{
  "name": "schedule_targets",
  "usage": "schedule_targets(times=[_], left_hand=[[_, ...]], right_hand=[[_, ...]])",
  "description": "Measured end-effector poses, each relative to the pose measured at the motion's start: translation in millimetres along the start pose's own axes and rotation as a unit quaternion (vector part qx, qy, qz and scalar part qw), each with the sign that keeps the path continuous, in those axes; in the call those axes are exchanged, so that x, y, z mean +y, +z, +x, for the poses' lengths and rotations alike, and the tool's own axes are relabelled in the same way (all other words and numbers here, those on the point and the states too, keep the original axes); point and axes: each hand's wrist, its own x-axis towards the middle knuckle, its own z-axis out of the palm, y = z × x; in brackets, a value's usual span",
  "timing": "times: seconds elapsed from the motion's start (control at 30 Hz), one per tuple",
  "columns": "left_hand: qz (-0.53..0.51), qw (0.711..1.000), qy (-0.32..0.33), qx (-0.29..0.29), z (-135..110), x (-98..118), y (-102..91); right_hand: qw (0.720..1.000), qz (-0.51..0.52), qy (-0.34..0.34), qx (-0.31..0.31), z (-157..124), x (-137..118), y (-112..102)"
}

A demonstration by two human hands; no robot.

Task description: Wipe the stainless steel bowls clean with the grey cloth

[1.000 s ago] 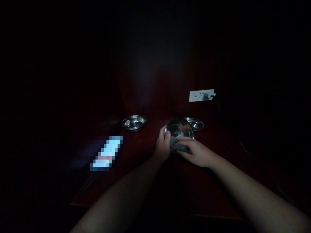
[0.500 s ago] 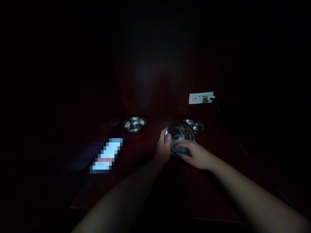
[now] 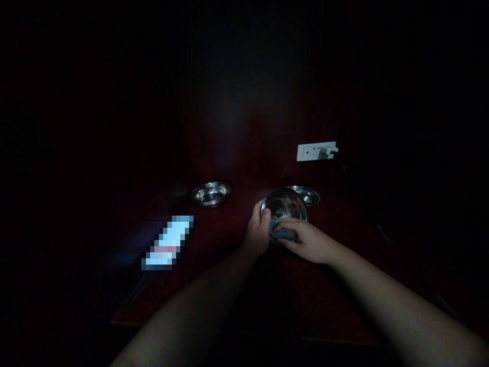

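Note:
The scene is very dark. My left hand [image 3: 256, 235] grips the left rim of a tilted steel bowl [image 3: 286, 204], thumb over the edge. My right hand [image 3: 307, 240] presses a grey cloth [image 3: 281, 232] against the bowl's near rim, fingers closed on the cloth. The bowl's opening faces towards me, just above the dark red table [image 3: 229, 285].
A second steel bowl [image 3: 211, 193] sits on the table to the left. A third steel dish [image 3: 308, 195] lies right behind the held bowl. A lit, blurred phone-like object [image 3: 168, 241] lies at the left. A white wall socket [image 3: 316, 151] with a plug and cable is at the back right.
The bowl has tilted slightly and the cloth has shifted a little along its rim under my right hand. Both hands stay in nearly the same place.

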Motion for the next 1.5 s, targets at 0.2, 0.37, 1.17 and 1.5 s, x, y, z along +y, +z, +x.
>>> schedule_targets(times=[0.2,0.37,1.17,1.5], left_hand=[[-0.003,1.000,-0.004,-0.004,-0.5,1.7,0.4],[-0.004,1.000,0.002,-0.002,-0.5,2.2,0.5],[-0.013,1.000,0.003,-0.016,-2.2,5.7,-0.6],[-0.009,1.000,0.010,-0.018,-1.9,3.6,-0.7]], right_hand=[[1.000,-0.009,0.001,0.007,-0.5,1.0,1.1],[1.000,-0.001,-0.012,0.016,-0.8,1.4,1.1],[1.000,0.006,-0.014,0.014,-0.4,1.6,2.1],[1.000,-0.004,-0.006,0.011,-0.2,1.3,1.9]])
